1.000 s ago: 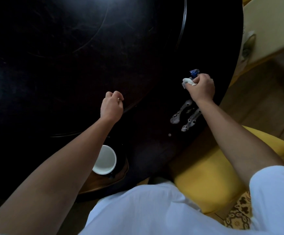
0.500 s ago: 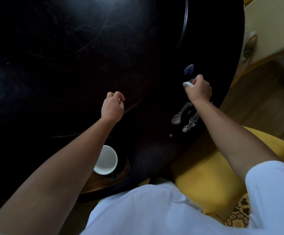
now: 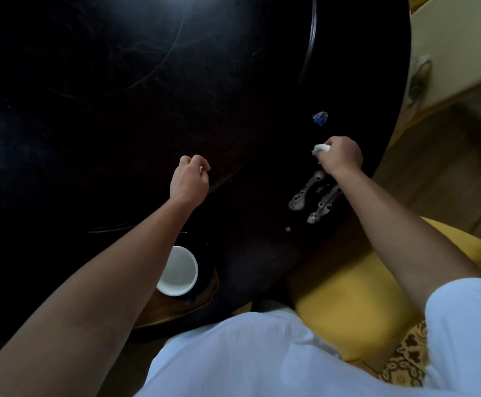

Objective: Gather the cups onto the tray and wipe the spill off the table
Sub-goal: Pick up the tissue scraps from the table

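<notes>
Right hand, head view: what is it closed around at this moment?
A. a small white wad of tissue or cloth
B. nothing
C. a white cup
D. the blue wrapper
A: the right hand is curled around a small white wad just above the foamy spill, while the blue wrapper lies apart on the table and the white cup sits near the left forearm.

- A dark round table [image 3: 118, 110] is seen.
- A foamy spill [image 3: 311, 196] lies just below the right hand [image 3: 341, 154].
- A blue scrap [image 3: 320, 118] lies just above it.
</notes>
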A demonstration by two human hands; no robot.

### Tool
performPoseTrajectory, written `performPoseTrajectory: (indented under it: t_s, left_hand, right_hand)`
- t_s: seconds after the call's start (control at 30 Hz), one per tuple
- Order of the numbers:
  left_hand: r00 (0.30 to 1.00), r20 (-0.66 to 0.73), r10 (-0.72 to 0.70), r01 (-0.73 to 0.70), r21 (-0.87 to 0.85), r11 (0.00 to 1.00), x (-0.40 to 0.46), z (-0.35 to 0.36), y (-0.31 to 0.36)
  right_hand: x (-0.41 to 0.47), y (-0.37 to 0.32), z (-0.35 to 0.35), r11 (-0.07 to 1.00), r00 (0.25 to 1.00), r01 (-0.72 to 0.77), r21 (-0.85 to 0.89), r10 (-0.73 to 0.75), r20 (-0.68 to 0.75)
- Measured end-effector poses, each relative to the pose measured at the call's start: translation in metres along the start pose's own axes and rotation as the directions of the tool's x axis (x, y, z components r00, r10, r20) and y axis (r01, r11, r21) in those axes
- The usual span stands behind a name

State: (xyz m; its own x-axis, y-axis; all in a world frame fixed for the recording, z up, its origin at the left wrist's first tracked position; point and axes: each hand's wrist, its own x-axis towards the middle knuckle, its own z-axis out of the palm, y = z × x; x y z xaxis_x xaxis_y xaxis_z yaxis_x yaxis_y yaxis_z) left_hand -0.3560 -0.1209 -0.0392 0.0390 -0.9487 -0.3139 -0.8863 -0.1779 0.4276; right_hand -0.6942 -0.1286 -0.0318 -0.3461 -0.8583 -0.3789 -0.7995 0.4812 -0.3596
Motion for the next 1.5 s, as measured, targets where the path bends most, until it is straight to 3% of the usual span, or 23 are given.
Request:
performPoseTrajectory:
  t_s: [0.1, 0.3, 0.5, 0.63, 0.87, 1.0, 1.1, 1.23, 1.4, 1.5]
  left_hand:
    - [1.0, 0.009, -0.002, 0.002, -0.001, 1.0, 0.0, 0.0, -0.001]
    - [1.0, 0.022, 0.001, -0.001, -0.007, 1.0, 0.002, -0.001, -0.002]
    - [0.999, 0.036, -0.008, 0.009, -0.018, 1.0, 0.001, -0.003, 0.0]
    - [0.999, 0.044, -0.005, 0.005, -0.017, 1.0, 0.002, -0.004, -0.001]
    - [0.99, 0.134, -0.045, 0.049, -0.031, 0.998, 0.003, -0.015, 0.004]
    - [0.972, 0.221, -0.084, 0.14, -0.254, 0.957, 0.006, -0.033, 0.003]
    - [0.98, 0.192, -0.057, 0.132, -0.404, 0.905, -0.003, -0.05, 0.003]
    - [0.989, 0.145, 0.014, 0.062, -0.507, 0.86, -0.03, -0.073, 0.001]
    - [0.979, 0.197, -0.044, 0.171, -0.693, 0.701, -0.076, -0.094, -0.001]
    - [0.981, 0.18, -0.07, 0.176, -0.686, 0.706, -0.096, -0.105, 0.0]
  right_hand:
    - [0.006, 0.001, -0.002, 0.999, 0.999, 0.034, 0.004, -0.034, -0.013]
    - [0.042, -0.012, -0.019, 0.989, 0.974, 0.11, 0.102, -0.087, -0.208]
    - [0.064, -0.025, -0.001, 0.991, 0.988, 0.125, -0.046, -0.128, -0.081]
    - [0.06, -0.023, 0.012, 0.983, 0.992, 0.084, -0.16, -0.099, -0.083]
    - [0.036, -0.01, 0.013, 0.989, 0.996, 0.072, 0.128, -0.064, -0.059]
    - [0.02, -0.018, -0.008, 0.944, 0.991, 0.127, 0.305, -0.108, -0.08]
    - [0.004, -0.03, -0.028, 0.909, 0.98, 0.194, 0.368, -0.163, -0.114]
    - [-0.023, -0.046, -0.04, 0.854, 0.967, 0.253, 0.454, -0.222, -0.122]
    - [-0.059, -0.06, -0.037, 0.786, 0.95, 0.294, 0.544, -0.303, -0.076]
    - [-0.078, -0.07, -0.039, 0.76, 0.926, 0.332, 0.559, -0.377, -0.039]
